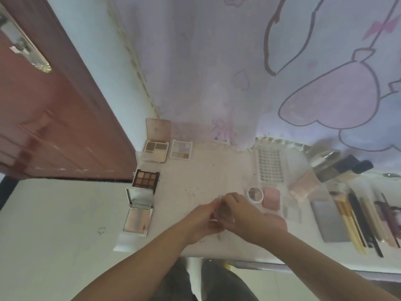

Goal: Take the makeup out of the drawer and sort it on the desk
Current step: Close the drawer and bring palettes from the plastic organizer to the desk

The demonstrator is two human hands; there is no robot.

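A small clear item [217, 210], too blurred to name, is pinched between the left hand [202, 220] and the right hand [237, 210] above the desk [195, 174]. Palettes [145, 178] are laid along its left edge, brushes [355, 218] at the right.

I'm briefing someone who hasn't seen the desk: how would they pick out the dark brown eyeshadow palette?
Start at the desk's left edge, where four open palettes run front to back. The dark eyeshadow palette is second from the front, just behind the mirrored compact. It alone has a dark case, holding a grid of brown and tan pans.
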